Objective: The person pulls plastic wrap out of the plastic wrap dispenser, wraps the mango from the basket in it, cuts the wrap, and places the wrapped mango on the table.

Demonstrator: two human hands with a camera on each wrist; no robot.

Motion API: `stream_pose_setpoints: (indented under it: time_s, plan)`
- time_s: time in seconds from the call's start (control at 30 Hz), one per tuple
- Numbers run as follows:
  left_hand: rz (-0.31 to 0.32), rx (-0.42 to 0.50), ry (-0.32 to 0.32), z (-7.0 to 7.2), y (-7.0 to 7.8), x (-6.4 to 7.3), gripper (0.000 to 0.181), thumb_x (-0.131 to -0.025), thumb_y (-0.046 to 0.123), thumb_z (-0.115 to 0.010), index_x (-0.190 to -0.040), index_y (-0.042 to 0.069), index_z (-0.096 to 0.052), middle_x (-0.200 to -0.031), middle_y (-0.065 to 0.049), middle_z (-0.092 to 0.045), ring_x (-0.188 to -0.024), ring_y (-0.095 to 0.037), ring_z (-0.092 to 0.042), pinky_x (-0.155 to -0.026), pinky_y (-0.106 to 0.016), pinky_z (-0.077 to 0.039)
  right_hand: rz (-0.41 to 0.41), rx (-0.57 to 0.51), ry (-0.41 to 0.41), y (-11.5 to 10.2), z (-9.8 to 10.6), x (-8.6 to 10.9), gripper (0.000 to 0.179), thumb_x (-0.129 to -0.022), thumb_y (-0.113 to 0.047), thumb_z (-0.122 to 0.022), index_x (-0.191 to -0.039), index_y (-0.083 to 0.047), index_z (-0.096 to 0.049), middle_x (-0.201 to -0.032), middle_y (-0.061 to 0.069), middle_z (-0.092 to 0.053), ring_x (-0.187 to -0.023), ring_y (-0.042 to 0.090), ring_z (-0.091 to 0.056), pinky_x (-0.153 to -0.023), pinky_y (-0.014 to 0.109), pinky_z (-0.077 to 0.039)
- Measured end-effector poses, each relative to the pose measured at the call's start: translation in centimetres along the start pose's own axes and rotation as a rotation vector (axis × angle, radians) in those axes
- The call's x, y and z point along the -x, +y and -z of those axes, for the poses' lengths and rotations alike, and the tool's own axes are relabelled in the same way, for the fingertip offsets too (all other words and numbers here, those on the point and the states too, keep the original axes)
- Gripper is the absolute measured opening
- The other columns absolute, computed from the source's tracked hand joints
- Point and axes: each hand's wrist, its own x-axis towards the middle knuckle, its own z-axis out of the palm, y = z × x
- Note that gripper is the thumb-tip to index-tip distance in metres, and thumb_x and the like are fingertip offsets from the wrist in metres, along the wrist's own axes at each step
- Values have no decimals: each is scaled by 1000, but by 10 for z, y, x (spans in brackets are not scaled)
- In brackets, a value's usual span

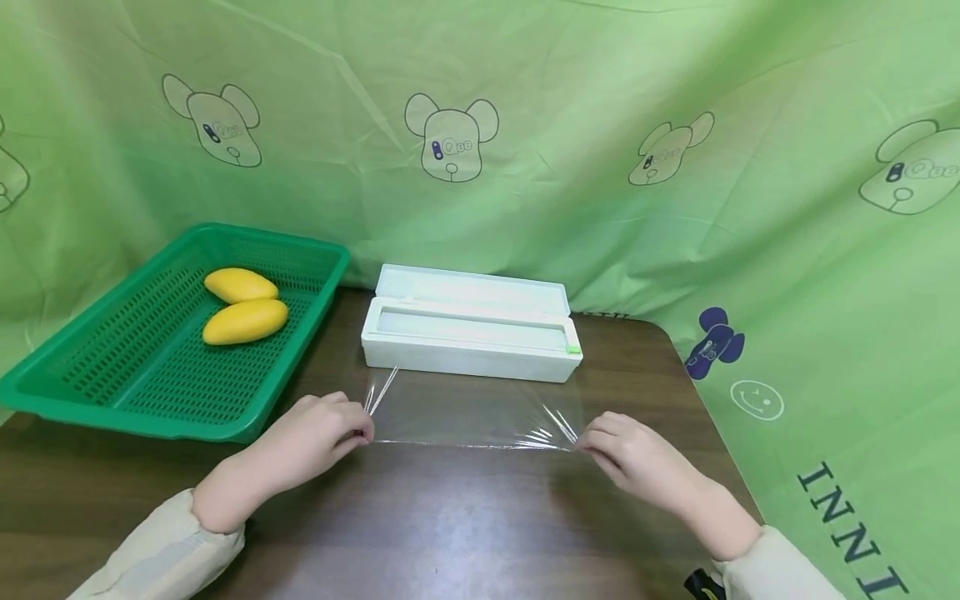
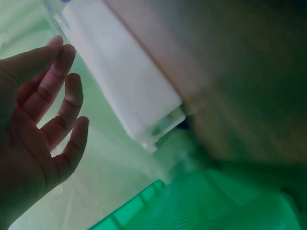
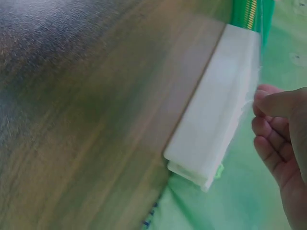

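A sheet of clear cling film (image 1: 465,412) stretches out from the front of a white cling film dispenser box (image 1: 468,354), whose lid (image 1: 472,287) stands raised at the back. My left hand (image 1: 318,437) pinches the sheet's near left corner between thumb and forefinger; in the left wrist view the other fingers (image 2: 72,103) are loosely bent. At the near right corner, my right hand (image 1: 637,458) pinches the film likewise. Between the two hands the film's front edge runs nearly straight, with creases fanning from each corner. A small green piece (image 1: 573,350) sits at the box's right end.
On the left stands a green plastic basket (image 1: 300,350) holding two yellow mangoes (image 1: 245,322), close to my left forearm. Behind the brown table (image 1: 450,533) hangs a green printed curtain (image 1: 525,217), which also runs down the right side. A dark object (image 1: 703,583) shows beside the right sleeve.
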Motion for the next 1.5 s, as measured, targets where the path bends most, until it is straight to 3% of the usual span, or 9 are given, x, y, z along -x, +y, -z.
stream_pose_setpoints:
  time_s: [0.1, 0.17, 0.4, 0.57, 0.87, 1.17, 1.33, 1.5]
  plan:
    - [-2, -44, -42, -5, 0, -2, 21, -81, 8, -86, -83, 23, -72, -82, 16, -63, -78, -10, -56, -63, -31, -44, -10, -35, -55, 1, -9, 0, 22, -78, 6, -77, -91, -11, -73, -88, -7, -65, -80, 11, -61, -74, 27, -53]
    - [-4, -68, -61, -7, -1, -4, 21, -80, 9, -87, -81, 23, -71, -81, 16, -62, -78, -11, -56, -62, -31, -42, -20, -57, -87, 2, -14, -1, 26, -74, 7, -81, -90, -12, -72, -87, -7, -64, -79, 9, -60, -72, 24, -52]
    - [-26, -148, -130, -17, -5, -12, 21, -80, 11, -87, -76, 24, -72, -76, 16, -59, -74, -11, -54, -59, -29, -36, -81, -137, -209, 7, -29, -2, 22, -79, 9, -79, -86, -11, -72, -84, -7, -65, -79, 8, -61, -71, 24, -53]
    - [-103, -244, -121, -26, -7, -15, 24, -76, 7, -85, -70, 25, -70, -71, 13, -57, -70, -12, -51, -57, -28, -32, -181, -196, -303, 12, -34, -4, 20, -84, 8, -77, -89, -11, -75, -86, -6, -68, -82, 10, -65, -73, 28, -56]
    - [-150, -280, -127, -33, -10, -16, 33, -73, 0, -81, -60, 24, -63, -65, 8, -55, -65, -16, -50, -53, -27, -31, -231, -215, -335, 16, -43, -3, 18, -87, 7, -75, -90, -11, -77, -88, -4, -70, -84, 12, -67, -75, 31, -57]
    - [-80, -185, -171, -34, -11, -20, 31, -71, -4, -80, -62, 23, -68, -66, 10, -60, -66, -14, -55, -53, -30, -38, -249, -204, -345, 16, -46, -3, 17, -86, 7, -75, -90, -9, -78, -88, -3, -70, -85, 13, -68, -76, 31, -57]
    - [-17, -118, -207, -34, -12, -22, 20, -79, 1, -82, -71, 18, -73, -69, 9, -63, -66, -12, -60, -56, -32, -48, -255, -223, -336, 16, -47, -2, 16, -86, 7, -75, -90, -9, -78, -88, -3, -71, -85, 12, -68, -76, 30, -57]
    - [50, -79, -219, -33, -9, -23, 21, -86, 6, -80, -73, 15, -66, -65, 8, -59, -61, -12, -59, -57, -35, -51, -262, -229, -329, 16, -48, -2, 17, -86, 8, -75, -89, -8, -78, -88, -3, -71, -85, 12, -68, -76, 30, -57]
